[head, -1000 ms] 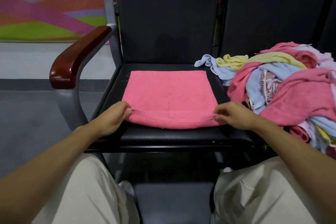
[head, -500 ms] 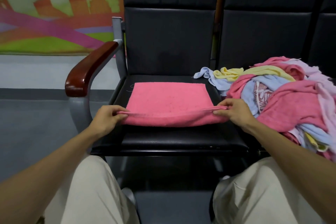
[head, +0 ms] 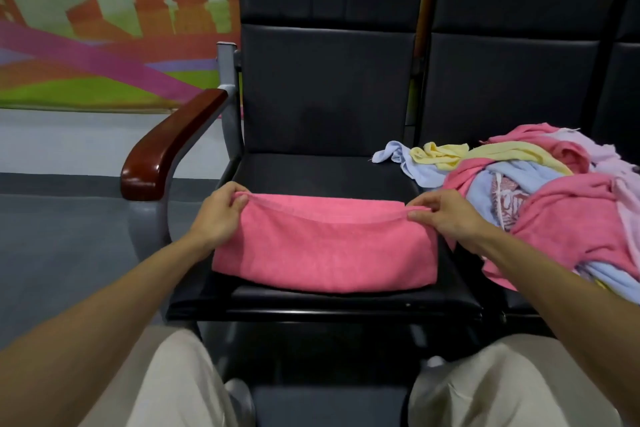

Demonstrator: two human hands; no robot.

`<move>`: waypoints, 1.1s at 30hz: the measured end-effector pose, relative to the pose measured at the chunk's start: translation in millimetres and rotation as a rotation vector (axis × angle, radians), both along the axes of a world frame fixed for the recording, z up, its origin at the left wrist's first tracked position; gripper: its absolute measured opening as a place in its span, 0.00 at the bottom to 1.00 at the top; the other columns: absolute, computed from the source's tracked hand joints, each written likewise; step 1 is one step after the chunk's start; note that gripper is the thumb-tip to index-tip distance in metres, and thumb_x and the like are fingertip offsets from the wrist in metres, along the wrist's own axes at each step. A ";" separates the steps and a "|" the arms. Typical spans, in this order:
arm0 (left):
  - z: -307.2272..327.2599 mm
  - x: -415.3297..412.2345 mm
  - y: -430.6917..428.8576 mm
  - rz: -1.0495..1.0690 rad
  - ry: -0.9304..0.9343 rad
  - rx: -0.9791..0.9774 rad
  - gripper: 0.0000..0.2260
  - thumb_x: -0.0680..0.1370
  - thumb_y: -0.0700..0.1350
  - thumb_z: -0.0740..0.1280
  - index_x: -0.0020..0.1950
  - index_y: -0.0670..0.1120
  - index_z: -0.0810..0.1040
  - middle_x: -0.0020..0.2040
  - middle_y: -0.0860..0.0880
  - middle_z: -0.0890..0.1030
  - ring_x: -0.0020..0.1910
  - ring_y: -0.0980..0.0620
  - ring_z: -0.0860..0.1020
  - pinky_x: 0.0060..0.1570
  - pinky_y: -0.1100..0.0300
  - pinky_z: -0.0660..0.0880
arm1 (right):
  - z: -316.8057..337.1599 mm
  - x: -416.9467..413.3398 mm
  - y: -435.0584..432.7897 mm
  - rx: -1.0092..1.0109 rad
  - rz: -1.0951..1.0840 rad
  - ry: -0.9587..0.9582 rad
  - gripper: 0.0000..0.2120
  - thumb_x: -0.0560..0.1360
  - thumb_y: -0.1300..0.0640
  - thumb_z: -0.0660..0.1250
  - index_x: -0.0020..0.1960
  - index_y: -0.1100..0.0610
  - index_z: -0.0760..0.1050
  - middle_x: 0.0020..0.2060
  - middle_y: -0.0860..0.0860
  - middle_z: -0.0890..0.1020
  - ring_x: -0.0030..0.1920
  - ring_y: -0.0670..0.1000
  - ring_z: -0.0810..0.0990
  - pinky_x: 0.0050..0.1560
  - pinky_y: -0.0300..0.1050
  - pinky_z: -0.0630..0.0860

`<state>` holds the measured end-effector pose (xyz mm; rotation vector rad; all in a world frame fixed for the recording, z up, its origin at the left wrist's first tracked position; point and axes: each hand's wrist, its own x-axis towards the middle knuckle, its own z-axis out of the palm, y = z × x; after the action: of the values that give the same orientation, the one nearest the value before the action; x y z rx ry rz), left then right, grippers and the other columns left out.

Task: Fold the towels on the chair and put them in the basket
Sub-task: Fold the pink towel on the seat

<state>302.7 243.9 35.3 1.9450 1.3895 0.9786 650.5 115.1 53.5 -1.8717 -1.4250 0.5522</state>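
Both hands carried pink towel (head: 322, 250) edge up & fwd since earlier; left hand (head: 218, 215) & right hand (head: 440, 215) each w/ grip pinched on a corner. Keep edge taut, lay it square onto far edge.

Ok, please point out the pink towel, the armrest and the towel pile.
pink towel (head: 325, 253), head view, middle of the folded front face
armrest (head: 166, 152), head view, wooden top
towel pile (head: 561, 215), head view, big pink towel in it
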 end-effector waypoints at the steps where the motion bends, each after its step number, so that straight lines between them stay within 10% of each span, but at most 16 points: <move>1: -0.3 7.0 11.4 0.020 -0.002 -0.008 0.08 0.82 0.40 0.58 0.53 0.42 0.76 0.49 0.48 0.78 0.50 0.51 0.74 0.49 0.59 0.66 | 0.2 3.3 10.5 0.009 -0.016 0.002 0.07 0.73 0.63 0.72 0.51 0.60 0.83 0.47 0.53 0.84 0.50 0.50 0.81 0.56 0.45 0.76; 11: -34.8 44.1 104.6 0.140 -0.007 -0.101 0.08 0.81 0.39 0.59 0.55 0.41 0.78 0.52 0.45 0.79 0.53 0.46 0.76 0.56 0.55 0.70 | -34.9 34.2 112.7 -0.033 -0.142 -0.031 0.07 0.72 0.61 0.72 0.42 0.49 0.80 0.43 0.50 0.84 0.46 0.49 0.80 0.51 0.44 0.76; 18: -65.0 26.7 113.8 0.076 0.323 -0.002 0.19 0.76 0.40 0.66 0.67 0.39 0.71 0.60 0.40 0.74 0.61 0.43 0.72 0.63 0.54 0.66 | -65.4 27.9 122.7 -0.174 -0.160 -0.312 0.12 0.71 0.63 0.70 0.54 0.56 0.81 0.47 0.52 0.82 0.50 0.52 0.80 0.50 0.39 0.69; 25: -47.8 13.6 100.7 0.095 0.863 -0.365 0.29 0.75 0.65 0.64 0.59 0.40 0.74 0.60 0.42 0.75 0.62 0.42 0.72 0.59 0.51 0.69 | -70.5 8.7 106.7 0.015 -0.078 -0.585 0.14 0.75 0.60 0.68 0.60 0.56 0.77 0.56 0.55 0.75 0.59 0.58 0.71 0.62 0.57 0.69; 29: -27.0 21.3 77.8 0.031 0.762 -0.460 0.13 0.77 0.54 0.66 0.43 0.44 0.72 0.46 0.47 0.77 0.44 0.48 0.77 0.39 0.58 0.71 | -68.7 -2.1 95.8 0.000 -0.013 -0.531 0.11 0.76 0.57 0.66 0.59 0.55 0.76 0.57 0.54 0.75 0.60 0.56 0.71 0.63 0.55 0.68; 33: -14.5 20.7 60.7 0.086 0.252 -0.659 0.10 0.76 0.46 0.69 0.50 0.39 0.76 0.47 0.43 0.80 0.46 0.45 0.79 0.47 0.54 0.77 | -63.0 -0.1 83.5 0.014 -0.007 -0.448 0.13 0.74 0.61 0.68 0.58 0.55 0.77 0.56 0.54 0.76 0.59 0.54 0.74 0.63 0.50 0.70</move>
<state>323.4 304.6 20.9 1.5411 1.6767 0.2436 650.4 198.6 -9.5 -2.0732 -1.6937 0.1167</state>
